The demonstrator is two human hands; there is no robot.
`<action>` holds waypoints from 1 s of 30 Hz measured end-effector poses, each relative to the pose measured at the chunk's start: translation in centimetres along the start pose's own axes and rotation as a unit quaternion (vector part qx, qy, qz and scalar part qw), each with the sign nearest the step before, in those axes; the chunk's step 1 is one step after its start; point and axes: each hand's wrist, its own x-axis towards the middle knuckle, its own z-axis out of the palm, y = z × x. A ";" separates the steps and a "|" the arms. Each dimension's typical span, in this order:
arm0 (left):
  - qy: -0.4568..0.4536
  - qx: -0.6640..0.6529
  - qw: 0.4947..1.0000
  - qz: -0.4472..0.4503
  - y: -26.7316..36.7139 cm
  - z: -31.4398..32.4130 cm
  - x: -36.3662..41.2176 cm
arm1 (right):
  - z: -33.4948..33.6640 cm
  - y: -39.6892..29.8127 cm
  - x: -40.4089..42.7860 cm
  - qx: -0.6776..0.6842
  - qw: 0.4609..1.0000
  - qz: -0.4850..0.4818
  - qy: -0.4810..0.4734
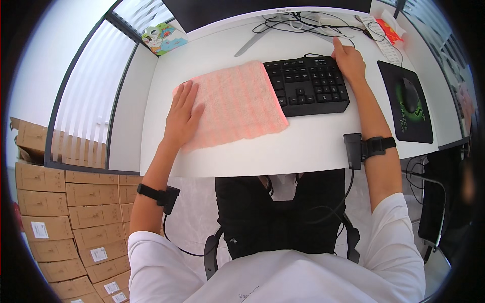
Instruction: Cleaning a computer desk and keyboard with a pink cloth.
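Note:
A pink striped cloth (pixel 235 102) lies spread over the left part of a black computer keyboard (pixel 307 85). The numpad and arrow keys show to the right of its edge. My left hand (pixel 183 113) rests flat on the cloth's left end, with the thumb a little apart from the fingers. At the keyboard's upper right corner is my right hand (pixel 349 62), its thumb pointing away from me and its other fingers curled and mostly hidden. It touches the keyboard's right end; how firmly it grips there is hard to see.
A mouse (pixel 410 94) sits on a black mouse pad (pixel 403 121) at the right. Tangled cables (pixel 299 24) lie below the monitor (pixel 265 11) around its stand. Partitions (pixel 140 113) bound the white desk (pixel 265 155). Stacked cardboard boxes (pixel 94 210) stand at the lower left.

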 end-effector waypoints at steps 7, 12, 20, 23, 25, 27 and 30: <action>0.019 -0.026 0.999 -0.035 0.8 -0.2 -1.2 | 0.1 -0.4 -0.4 -0.017 1.000 -0.024 -0.007; 0.018 -0.030 0.998 -0.059 2.8 -1.0 -3.3 | 0.2 0.5 -0.1 0.029 0.994 -0.103 -0.015; 0.032 0.003 0.993 -0.118 7.7 -1.6 -10.5 | 0.8 0.0 -0.9 0.014 0.988 -0.146 -0.044; 0.019 0.008 0.993 -0.117 7.4 -1.9 -10.7 | 0.9 0.3 -0.8 0.004 0.984 -0.171 -0.038; 0.013 0.016 0.991 -0.133 6.0 -2.0 -9.8 | 1.3 -0.2 -1.0 0.006 0.976 -0.218 -0.005; -0.017 0.016 0.991 -0.132 5.0 -2.2 -7.8 | 0.8 -0.6 -1.2 -0.023 0.978 -0.207 -0.031; -0.039 0.065 0.986 -0.146 4.9 -0.9 -4.6 | 0.1 -0.7 -1.4 -0.062 0.977 -0.190 -0.070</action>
